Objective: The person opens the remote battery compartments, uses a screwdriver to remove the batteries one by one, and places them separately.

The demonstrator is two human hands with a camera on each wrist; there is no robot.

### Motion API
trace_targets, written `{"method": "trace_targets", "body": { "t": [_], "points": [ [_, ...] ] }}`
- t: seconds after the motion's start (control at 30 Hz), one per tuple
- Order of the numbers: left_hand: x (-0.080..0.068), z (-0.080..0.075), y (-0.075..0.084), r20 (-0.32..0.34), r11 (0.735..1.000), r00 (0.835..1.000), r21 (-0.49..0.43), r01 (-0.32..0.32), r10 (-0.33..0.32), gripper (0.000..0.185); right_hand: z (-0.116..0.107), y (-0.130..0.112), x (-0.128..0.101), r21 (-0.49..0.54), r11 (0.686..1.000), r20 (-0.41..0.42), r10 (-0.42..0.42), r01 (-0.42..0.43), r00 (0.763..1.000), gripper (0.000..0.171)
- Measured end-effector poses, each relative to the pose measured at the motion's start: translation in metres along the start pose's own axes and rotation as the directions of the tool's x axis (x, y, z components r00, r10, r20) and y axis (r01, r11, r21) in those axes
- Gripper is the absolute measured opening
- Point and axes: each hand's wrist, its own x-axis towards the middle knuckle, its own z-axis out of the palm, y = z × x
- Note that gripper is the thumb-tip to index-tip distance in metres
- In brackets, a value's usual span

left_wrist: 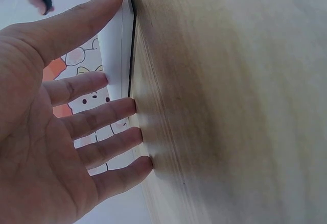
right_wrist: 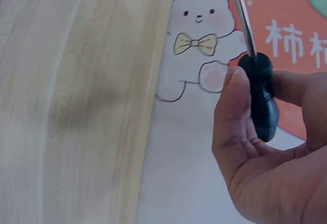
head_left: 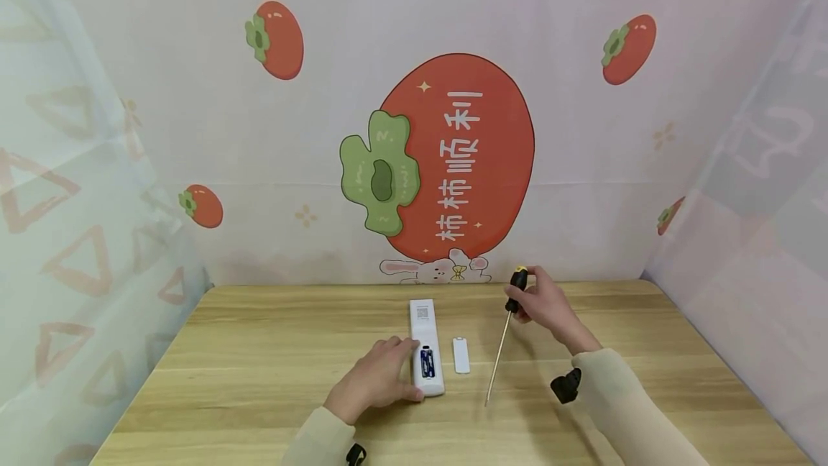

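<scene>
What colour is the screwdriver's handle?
The handle is black with a yellow end, best seen in the head view.

I see the bare right hand point(right_wrist: 273, 175) pinching a black-handled screwdriver point(right_wrist: 263, 99), its slim metal shaft point(right_wrist: 244, 20) extending beyond the fingers point(right_wrist: 231, 112); left of them lies a pale wooden tabletop point(right_wrist: 97, 147), behind them a white backdrop point(right_wrist: 181, 152) printed with a yellow-bowed rabbit point(right_wrist: 198, 26).

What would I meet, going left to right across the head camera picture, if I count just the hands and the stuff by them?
Left hand → white remote → small white cover → screwdriver → right hand.
</scene>
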Motion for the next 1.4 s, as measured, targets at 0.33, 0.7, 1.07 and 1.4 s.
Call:
{"method": "trace_targets", "body": {
  "t": [0.33,0.7,1.07,1.4],
  "points": [
    [0.000,0.001,0.001,-0.003,1.000,1.000,0.001,-0.001,0.001,0.081,0.002,-0.021,-0.005,0.126,0.982,-0.038,-0.138,0.142,0.990,0.066],
    [0.000,0.001,0.001,0.003,1.000,1.000,-0.001,-0.003,0.003,0.081,0.007,-0.043,-0.015,0.204,0.955,-0.073,-0.204,0.214,0.976,0.064],
    [0.000,0.000,0.000,-0.002,1.000,1.000,0.005,-0.006,0.006,0.080,0.019,-0.054,-0.016,0.243,0.921,-0.048,-0.304,0.306,0.952,0.056],
    [0.000,0.000,0.000,-0.006,1.000,1.000,0.007,-0.009,0.009,0.080,0.035,-0.057,-0.016,0.270,0.891,0.004,-0.379,0.364,0.925,0.051]
  ]
}}
